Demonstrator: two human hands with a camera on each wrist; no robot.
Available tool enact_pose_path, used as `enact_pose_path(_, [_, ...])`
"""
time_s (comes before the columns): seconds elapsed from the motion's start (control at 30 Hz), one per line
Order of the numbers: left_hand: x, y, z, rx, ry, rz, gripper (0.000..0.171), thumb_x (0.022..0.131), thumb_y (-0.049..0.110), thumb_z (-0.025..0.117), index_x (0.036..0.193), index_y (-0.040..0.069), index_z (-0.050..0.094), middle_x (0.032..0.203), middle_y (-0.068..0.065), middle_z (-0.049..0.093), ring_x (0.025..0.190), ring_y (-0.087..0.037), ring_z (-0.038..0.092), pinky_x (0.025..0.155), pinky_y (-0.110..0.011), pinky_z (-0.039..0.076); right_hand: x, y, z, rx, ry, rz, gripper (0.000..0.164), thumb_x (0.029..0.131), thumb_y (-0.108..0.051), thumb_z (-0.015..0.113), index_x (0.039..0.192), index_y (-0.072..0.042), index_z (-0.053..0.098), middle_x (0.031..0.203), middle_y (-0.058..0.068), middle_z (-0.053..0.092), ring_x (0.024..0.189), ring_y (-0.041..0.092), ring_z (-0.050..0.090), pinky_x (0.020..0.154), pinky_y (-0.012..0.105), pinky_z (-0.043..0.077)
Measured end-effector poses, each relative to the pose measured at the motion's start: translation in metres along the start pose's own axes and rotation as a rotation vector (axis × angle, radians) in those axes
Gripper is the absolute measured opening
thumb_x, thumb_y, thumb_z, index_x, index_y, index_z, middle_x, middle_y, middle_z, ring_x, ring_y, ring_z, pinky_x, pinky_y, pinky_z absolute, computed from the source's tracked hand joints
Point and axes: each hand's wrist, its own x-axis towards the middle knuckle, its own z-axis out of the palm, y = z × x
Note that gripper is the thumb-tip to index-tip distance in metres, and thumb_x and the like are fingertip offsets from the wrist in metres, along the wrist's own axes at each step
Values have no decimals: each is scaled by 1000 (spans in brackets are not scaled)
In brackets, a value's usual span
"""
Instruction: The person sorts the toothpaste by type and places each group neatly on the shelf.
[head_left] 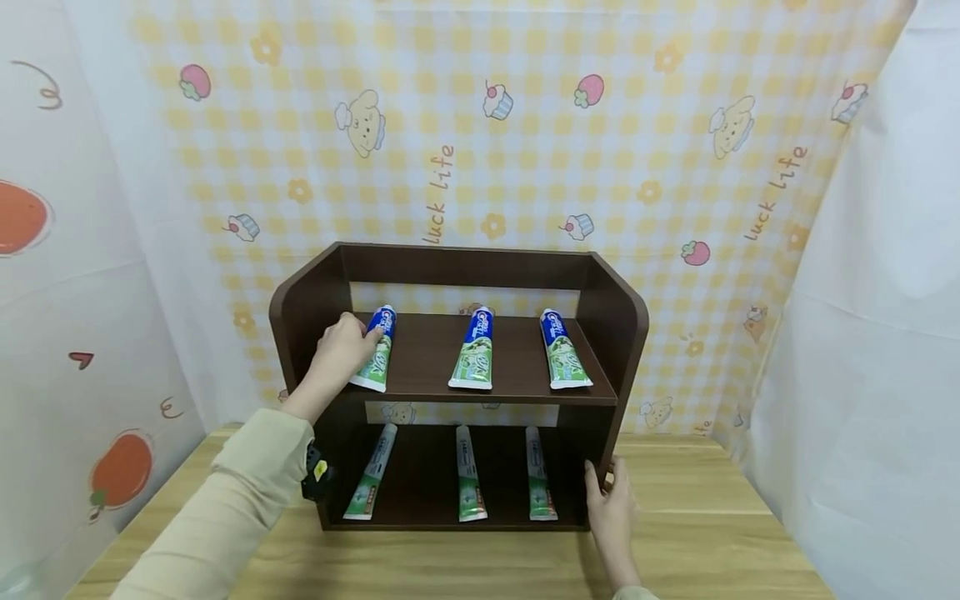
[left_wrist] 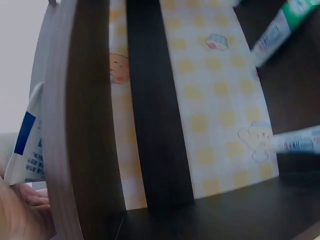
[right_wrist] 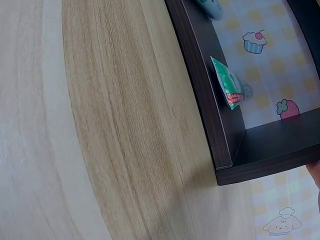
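A dark brown two-tier shelf (head_left: pixel 495 398) stands on the table. On its upper board, at the left, my left hand (head_left: pixel 341 350) holds a blue and green toothpaste tube (head_left: pixel 378 358), thumb across the tube's middle. The left wrist view shows the tube's white end (left_wrist: pixel 27 150) beside the hand. Two matching toothpaste tubes lie further along, one in the middle (head_left: pixel 477 350) and one at the right (head_left: pixel 564 350). My right hand (head_left: pixel 613 504) grips the shelf's right side panel low down, thumb at the front edge; its other fingers are partly hidden behind the panel.
Three slimmer grey-green toothpaste tubes lie on the lower board, at left (head_left: pixel 372 472), middle (head_left: pixel 469 472) and right (head_left: pixel 539 472). Below is a wood-grain table (head_left: pixel 450 567). A yellow checked cloth (head_left: pixel 480 125) hangs behind, with white sheets at both sides.
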Motion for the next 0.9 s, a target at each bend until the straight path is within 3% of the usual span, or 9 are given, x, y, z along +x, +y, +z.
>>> enact_pose_path(0.13, [-4,-2,4,76,93,82,37,95,25,46,107,-9,50,98,-25,53,82,-31,54,69,-41,47,0,1,1,20,1,0,16,86,-10,60,98,-2,51,95,24,61,75,43,65,63,50,53])
enact_pose_path(0.27, [-7,-2,9,168,196,185,29,94,18,49,103,-8,55,97,-25,51,83,-34,54,66,-44,49,1,1,-2,25,-1,9,17,87,-10,60,99,-2,51,96,24,60,77,44,64,63,50,53])
enact_pose_path(0.4, [-9,-1,11,209,237,231,27,93,14,51,103,-10,56,96,-25,52,86,-36,56,69,-47,51,-1,1,-1,17,-14,10,18,87,-11,60,100,-2,51,97,25,60,76,44,65,64,51,53])
enact_pose_path(0.7, [-10,-3,9,199,280,301,19,92,14,52,98,-4,57,94,-21,54,84,-32,55,66,-46,51,-2,2,1,19,1,-10,17,86,-10,60,99,-1,52,94,25,60,73,44,64,60,50,53])
enact_pose_path(0.9, [-31,-7,9,143,330,405,15,90,10,51,94,-2,60,91,-17,57,77,-26,54,59,-38,50,-2,0,-1,-8,-22,19,19,87,-12,60,101,-2,52,98,25,61,75,43,65,65,53,51])
